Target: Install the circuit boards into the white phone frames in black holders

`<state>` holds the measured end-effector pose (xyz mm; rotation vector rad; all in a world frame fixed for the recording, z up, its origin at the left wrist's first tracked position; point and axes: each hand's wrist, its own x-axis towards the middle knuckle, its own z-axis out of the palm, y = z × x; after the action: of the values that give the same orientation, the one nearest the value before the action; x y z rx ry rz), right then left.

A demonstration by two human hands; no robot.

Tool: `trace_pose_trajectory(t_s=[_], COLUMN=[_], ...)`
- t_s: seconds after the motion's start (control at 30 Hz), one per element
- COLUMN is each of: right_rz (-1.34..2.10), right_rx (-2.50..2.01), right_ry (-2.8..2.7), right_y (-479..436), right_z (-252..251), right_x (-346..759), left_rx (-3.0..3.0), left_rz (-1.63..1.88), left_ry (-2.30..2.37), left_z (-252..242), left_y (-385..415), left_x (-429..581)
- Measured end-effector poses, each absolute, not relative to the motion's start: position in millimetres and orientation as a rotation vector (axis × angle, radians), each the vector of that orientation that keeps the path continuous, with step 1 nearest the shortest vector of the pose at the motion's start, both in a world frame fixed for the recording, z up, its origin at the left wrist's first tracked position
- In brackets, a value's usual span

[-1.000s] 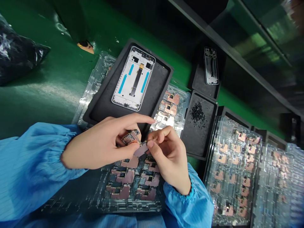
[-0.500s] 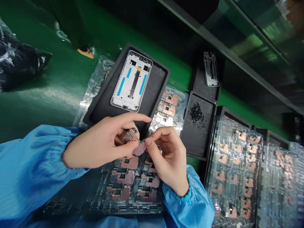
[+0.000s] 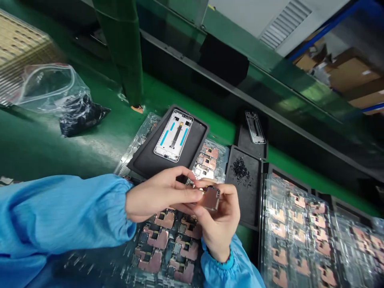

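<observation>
Between my two hands is a phone circuit board [image 3: 210, 199] with a copper-coloured face. My left hand [image 3: 168, 194] pinches its left part between thumb and fingers. The thumb and fingers of my right hand [image 3: 220, 212] close round the right part; some fingertips are hidden behind the board. Below them lies a clear plastic tray [image 3: 136, 276] with several similar boards [image 3: 156, 236] in its pockets. Just beyond my hands, a white phone frame [image 3: 174, 136] with blue strips and a dark flex cable rests in a black tray [image 3: 196, 134].
To the right, a black tray [image 3: 252, 200] holds a heap of small black parts [image 3: 241, 170]. Another phone frame [image 3: 255, 127] lies behind it. More board trays [image 3: 288, 240] stand at far right. A plastic bag [image 3: 81, 114] of dark items sits on the green surface at left.
My view has tilted up and shifted. The circuit board has been turned so its copper face shows, and my right hand now grips it from the right along with my left.
</observation>
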<state>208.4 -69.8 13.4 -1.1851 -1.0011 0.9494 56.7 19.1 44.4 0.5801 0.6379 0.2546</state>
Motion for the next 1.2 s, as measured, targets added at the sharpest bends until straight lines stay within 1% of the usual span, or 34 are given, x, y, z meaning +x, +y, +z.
trace_pose_trajectory(t_s=[0.07, 0.13, 0.23, 0.27, 0.37, 0.47, 0.57, 0.67, 0.77, 0.83, 0.93, 1.03, 1.2], right_rz=[0.937, 0.992, 1.165, 1.236, 1.445, 1.549, 1.547, 1.492, 1.405, 1.342, 1.254, 1.063, 0.527], right_rx=[-1.148, -1.126, -1.092, -1.077, -1.05, -1.059, -1.036, -1.049, -1.115, -1.15, -1.197, -1.308, -1.582], right_ry=[-0.927, -0.803, -0.585, -0.516, -0.352, -0.274, -0.273, -0.32, -0.401, -0.484, -0.659, -0.916, -1.617], right_y=[-72, -72, -69, -68, -67, -68, -68, -62, -53, -45, -27, 0, 48], right_z=[12, 9, 7, 8, 15, 24, 27, 29, 37, 44, 52, 48, 22], right_x=[213, 222, 238, 242, 247, 248, 251, 253, 254, 254, 254, 251, 232], left_rx=[0.798, 1.401, 2.361, 2.56, 2.854, 2.924, 2.841, 2.786, 2.766, 2.75, 2.711, 2.654, 2.526], left_rz=[0.229, 0.295, 0.412, 0.394, 0.291, 0.376, 0.515, 0.562, 0.541, 0.533, 0.538, 0.568, 0.579], left_ry=[0.593, 0.697, 0.958, 0.993, 0.915, 0.777, 0.694, 0.82, 0.993, 1.004, 0.979, 0.929, 0.715], left_z=[46, 43, 27, 21, 8, 10, 18, 18, 5, -6, -16, -17, -11], left_y=[22, 32, 51, 55, 49, 25, 15, 43, 87, 107, 117, 113, 98], left_x=[57, 47, 23, 16, 3, -2, -5, -3, 8, 16, 25, 24, 2])
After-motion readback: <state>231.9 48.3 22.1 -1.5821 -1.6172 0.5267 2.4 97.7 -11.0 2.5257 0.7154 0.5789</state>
